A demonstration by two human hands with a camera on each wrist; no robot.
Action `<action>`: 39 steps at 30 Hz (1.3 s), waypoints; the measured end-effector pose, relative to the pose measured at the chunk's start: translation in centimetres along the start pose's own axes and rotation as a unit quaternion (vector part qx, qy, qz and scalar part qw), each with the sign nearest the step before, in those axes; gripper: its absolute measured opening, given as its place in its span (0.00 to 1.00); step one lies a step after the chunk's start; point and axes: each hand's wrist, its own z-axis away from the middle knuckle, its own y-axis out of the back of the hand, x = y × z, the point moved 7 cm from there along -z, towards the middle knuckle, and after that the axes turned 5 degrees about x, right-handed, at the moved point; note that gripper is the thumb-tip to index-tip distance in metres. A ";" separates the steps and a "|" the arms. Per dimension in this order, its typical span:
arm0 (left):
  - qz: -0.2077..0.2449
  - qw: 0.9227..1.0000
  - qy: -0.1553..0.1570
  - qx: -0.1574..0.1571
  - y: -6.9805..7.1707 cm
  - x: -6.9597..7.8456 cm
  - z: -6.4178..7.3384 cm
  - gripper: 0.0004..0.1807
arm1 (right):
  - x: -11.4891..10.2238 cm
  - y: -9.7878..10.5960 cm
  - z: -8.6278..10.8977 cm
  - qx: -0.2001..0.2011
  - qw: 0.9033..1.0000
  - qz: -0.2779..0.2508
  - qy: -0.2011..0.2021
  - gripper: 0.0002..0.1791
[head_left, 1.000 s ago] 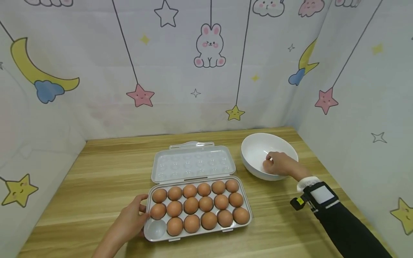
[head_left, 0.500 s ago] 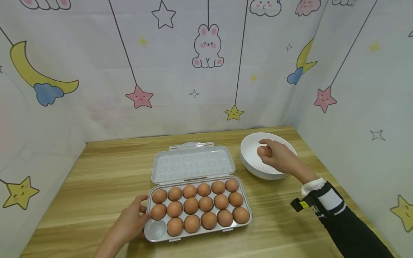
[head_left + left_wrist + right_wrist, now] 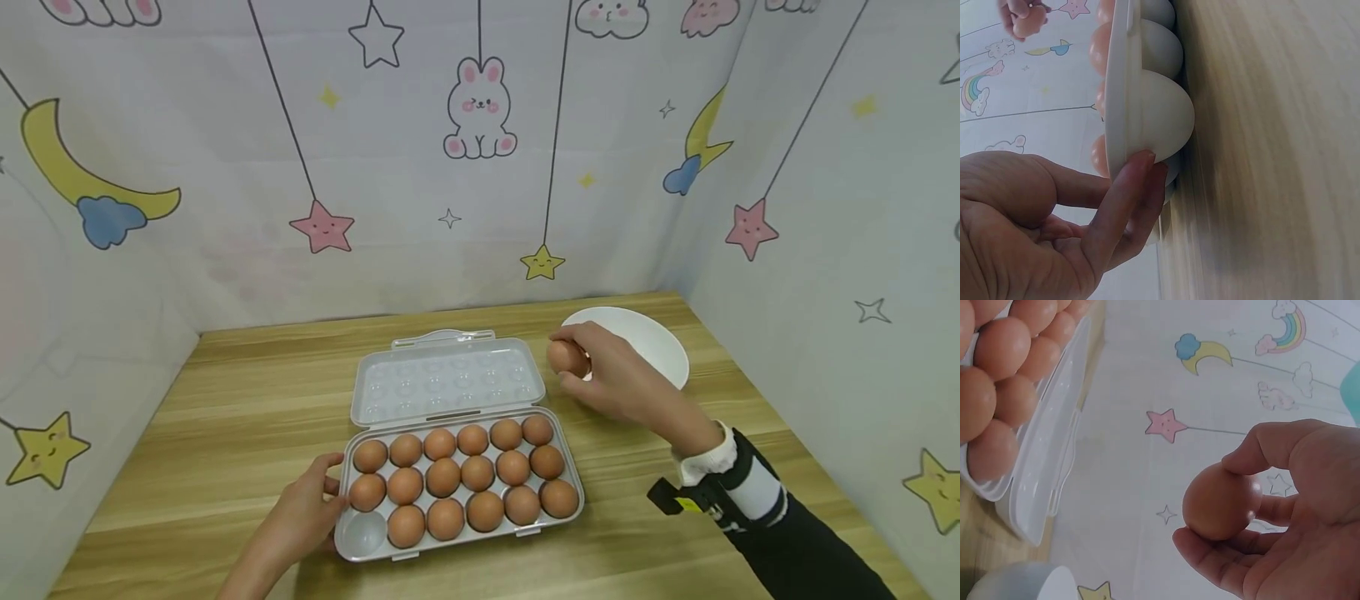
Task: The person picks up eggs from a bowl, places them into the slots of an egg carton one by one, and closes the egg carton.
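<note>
My right hand point(image 3: 617, 377) pinches a brown egg point(image 3: 567, 358) between thumb and fingers, held up in the air just left of the white bowl. The right wrist view shows this egg point(image 3: 1219, 503) close up, gripped by the fingertips. On the table lies a plastic egg carton point(image 3: 365, 533) with its lid point(image 3: 450, 379) folded back. Brown eggs point(image 3: 477, 473) fill its cups, except the front left one, which is bare. My left hand point(image 3: 303, 510) holds the carton's left end; in the left wrist view, fingertips point(image 3: 1144, 159) touch the side of a cup.
The white bowl point(image 3: 648, 333) stands at the back right of the wooden table point(image 3: 247, 400), partly hidden by my right hand. Printed cloth walls point(image 3: 405, 167) close off the back and both sides.
My right hand has lifted the egg out of the bowl and carried it left, past the bowl's rim. The left hand and the carton stay in place.
</note>
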 end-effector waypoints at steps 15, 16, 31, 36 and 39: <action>0.001 1.000 -0.002 0.003 0.1 -0.1 0.1 0.31 | -8.9 -1.2 -0.4 -0.032 0.992 -0.102 0.059 0.22; 0.004 1.000 0.001 0.002 0.1 -0.1 0.1 0.31 | -9.4 -1.4 -0.4 -0.034 0.991 -0.109 0.067 0.22; 0.012 1.000 0.007 0.001 0.1 -0.1 0.1 0.31 | -15.2 -6.9 -0.2 -0.100 0.977 -0.125 0.139 0.23; 0.018 1.000 0.009 -0.002 0.2 -0.2 0.2 0.31 | -16.9 -10.0 0.3 -0.124 0.969 -0.113 0.183 0.19; 0.022 1.000 0.006 -0.004 0.1 -0.2 0.2 0.31 | -17.6 -11.8 0.8 -0.126 0.965 -0.102 0.206 0.20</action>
